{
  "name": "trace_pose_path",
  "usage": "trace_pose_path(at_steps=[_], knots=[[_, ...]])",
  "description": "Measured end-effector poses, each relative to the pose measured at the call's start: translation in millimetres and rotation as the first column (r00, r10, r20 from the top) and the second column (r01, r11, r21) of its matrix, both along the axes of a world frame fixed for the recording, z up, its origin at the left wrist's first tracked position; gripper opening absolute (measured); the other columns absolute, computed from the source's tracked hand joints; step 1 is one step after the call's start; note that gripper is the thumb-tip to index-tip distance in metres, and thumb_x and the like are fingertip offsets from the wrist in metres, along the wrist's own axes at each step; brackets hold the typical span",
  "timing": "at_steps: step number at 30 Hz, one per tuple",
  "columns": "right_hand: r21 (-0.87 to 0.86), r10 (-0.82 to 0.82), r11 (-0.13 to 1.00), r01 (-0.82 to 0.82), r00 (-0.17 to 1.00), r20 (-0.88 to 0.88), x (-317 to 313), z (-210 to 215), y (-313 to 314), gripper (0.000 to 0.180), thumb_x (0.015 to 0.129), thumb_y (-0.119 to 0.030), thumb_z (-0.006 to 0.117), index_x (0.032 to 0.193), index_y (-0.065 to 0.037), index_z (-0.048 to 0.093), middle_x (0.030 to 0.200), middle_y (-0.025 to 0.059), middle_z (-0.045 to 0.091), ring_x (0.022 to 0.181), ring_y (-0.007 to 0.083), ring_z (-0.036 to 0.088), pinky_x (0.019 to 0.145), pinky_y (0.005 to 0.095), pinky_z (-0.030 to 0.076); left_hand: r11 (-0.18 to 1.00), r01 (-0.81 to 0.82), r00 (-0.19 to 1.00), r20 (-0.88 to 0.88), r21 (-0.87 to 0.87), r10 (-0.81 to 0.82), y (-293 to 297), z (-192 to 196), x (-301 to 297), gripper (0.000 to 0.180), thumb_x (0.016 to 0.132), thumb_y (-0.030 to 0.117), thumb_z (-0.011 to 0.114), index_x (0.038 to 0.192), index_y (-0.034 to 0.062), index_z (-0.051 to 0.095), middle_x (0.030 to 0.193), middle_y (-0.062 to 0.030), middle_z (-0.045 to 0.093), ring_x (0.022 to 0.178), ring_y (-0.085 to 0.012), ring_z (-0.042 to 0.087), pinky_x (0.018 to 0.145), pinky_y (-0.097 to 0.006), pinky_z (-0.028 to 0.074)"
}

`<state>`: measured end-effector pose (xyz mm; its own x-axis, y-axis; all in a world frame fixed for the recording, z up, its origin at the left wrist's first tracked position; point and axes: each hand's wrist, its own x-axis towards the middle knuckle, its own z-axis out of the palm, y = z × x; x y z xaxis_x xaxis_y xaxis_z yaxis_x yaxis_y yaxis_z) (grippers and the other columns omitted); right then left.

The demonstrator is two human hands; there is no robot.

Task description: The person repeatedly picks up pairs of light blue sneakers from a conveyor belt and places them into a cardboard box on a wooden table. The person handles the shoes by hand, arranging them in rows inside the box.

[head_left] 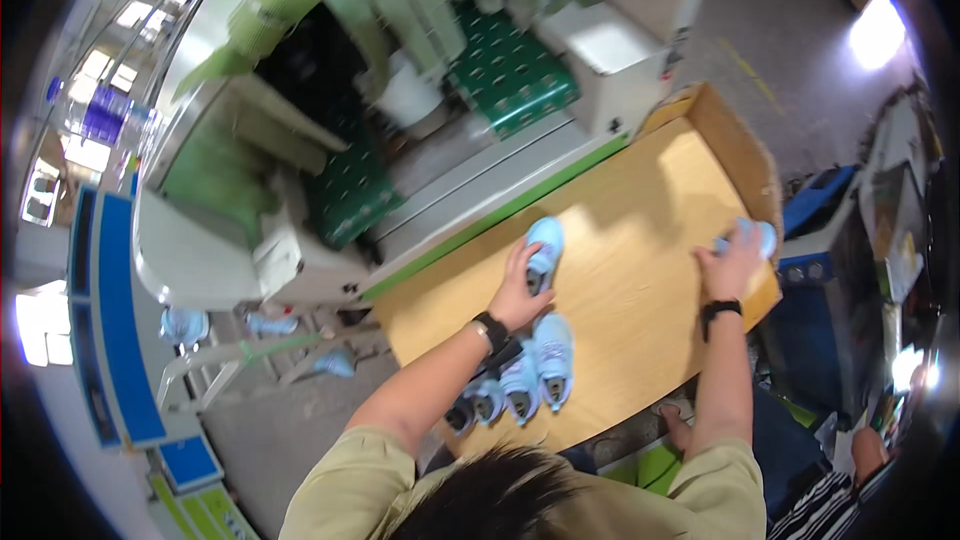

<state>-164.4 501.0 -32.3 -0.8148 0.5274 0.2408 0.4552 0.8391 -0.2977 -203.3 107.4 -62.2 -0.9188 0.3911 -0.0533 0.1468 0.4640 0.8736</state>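
My left hand (518, 290), with a black band at its wrist, is closed around the heel end of a light-blue sneaker (546, 237), whose toe points away from me. At the right end of the wooden table, my right hand (737, 262) is on another light-blue shoe (767, 239). Its fingers reach over that shoe and hide most of it, with the thumb out to the left. Just in front of my left hand, several light-blue sneakers stand in a row, among them a nearest-right sneaker (554, 360), toes pointing away.
The wooden table (640, 310) has a raised cardboard edge (735, 155) at its right. Behind it stands a white machine with green dotted pads (515, 70) and hanging strips. A rack with blue shoes (335, 363) is at the left. A dark machine (825, 285) stands at the right.
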Motion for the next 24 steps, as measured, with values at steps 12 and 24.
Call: trace_pose_path(at_steps=[12, 24], knots=[[-0.733, 0.013, 0.649, -0.203, 0.966, -0.257, 76, -9, -118, 0.096, 0.074, 0.0, 0.07, 0.158, -0.004, 0.022, 0.154, 0.019, 0.032, 0.142, 0.0326, 0.034, 0.118, 0.0431, 0.028, 0.888, -0.182, 0.976, -0.03, 0.422, 0.215, -54, 168, -1, 0.079, 0.08, 0.004, 0.075, 0.149, 0.0064, 0.037, 0.16, -0.018, 0.029, 0.149, -0.0282, 0.028, 0.121, -0.039, 0.022], [-0.261, 0.567, 0.608, -0.75, 0.64, -0.518, -215, 172, -255, 0.076, 0.084, -0.007, 0.071, 0.152, -0.013, 0.037, 0.142, 0.0242, 0.044, 0.13, 0.0427, 0.046, 0.11, 0.0429, 0.039, 0.729, -0.666, 0.607, -0.452, 0.161, 0.654, -148, 213, -107, 0.089, 0.089, 0.032, 0.073, 0.152, -0.0079, 0.024, 0.149, -0.0309, 0.038, 0.138, -0.041, 0.041, 0.115, -0.041, 0.032]])
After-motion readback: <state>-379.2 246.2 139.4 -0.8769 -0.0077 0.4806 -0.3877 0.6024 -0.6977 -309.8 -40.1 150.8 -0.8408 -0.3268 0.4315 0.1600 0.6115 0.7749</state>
